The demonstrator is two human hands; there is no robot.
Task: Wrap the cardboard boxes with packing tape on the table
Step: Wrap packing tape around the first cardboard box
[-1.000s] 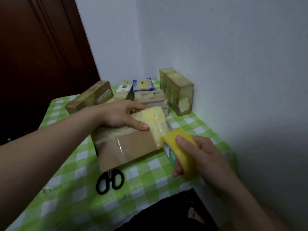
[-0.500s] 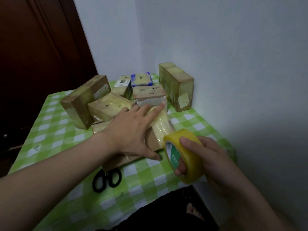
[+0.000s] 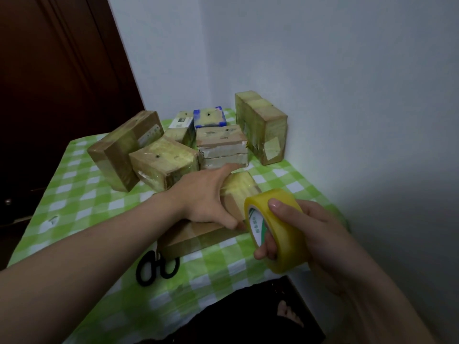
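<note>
Behind, wrapped boxes (image 3: 164, 162) crowd the box (image 3: 198, 235); scissors (image 3: 156, 268) lie beside.

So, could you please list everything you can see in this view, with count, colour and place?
box being taped: one, brown with yellowish tape, front centre
other boxes: at least six, brown, mostly taped, one blue-edged, clustered behind
tape roll: one, yellow, front right, held
scissors: one pair, black handles, before the box being taped, blades hidden
tablecloth: one, green-and-white check, under everything
door: one, dark brown, left
walls: two, pale, behind and right
left grip: one, pressing flat on the box being taped
right grip: one, curled round the tape roll
foot: one, bare, below the tablecloth's near edge
</note>
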